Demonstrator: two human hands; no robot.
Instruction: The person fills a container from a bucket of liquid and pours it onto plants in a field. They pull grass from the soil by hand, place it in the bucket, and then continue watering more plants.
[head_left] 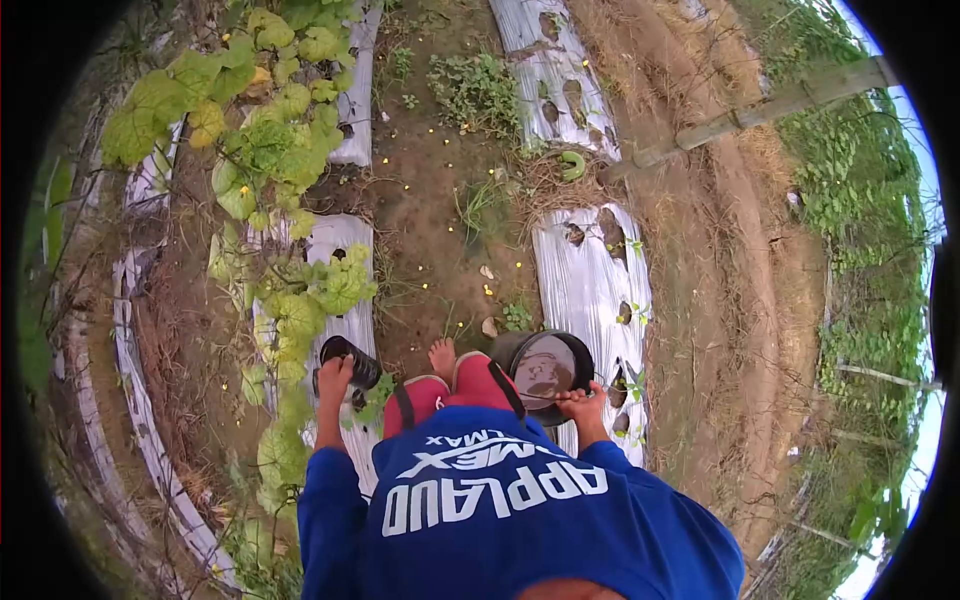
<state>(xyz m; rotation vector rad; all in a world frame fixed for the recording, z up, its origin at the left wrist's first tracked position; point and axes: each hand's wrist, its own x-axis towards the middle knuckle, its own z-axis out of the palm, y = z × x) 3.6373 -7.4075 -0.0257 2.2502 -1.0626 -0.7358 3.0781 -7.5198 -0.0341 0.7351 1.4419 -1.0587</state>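
Note:
At the lower left, my left hand (336, 382) grips a small dark can (366, 372), tilted beside the plastic-covered bed. My right hand (582, 402) is closed on the near right rim of a black bucket (508, 352). Brownish water (545, 366) stands in the bucket, which I hold beside my right leg. Between the two vessels are my knees in red trousers (478, 378) and a bare foot (442, 356) on the soil.
Yellowing vine plants (280, 140) cover the left bed. Silver plastic mulch (585, 270) with planting holes lines the right bed, where small seedlings grow. A pale curved fruit (572, 166) lies on dry straw. A wooden pole (760, 115) slants in at upper right.

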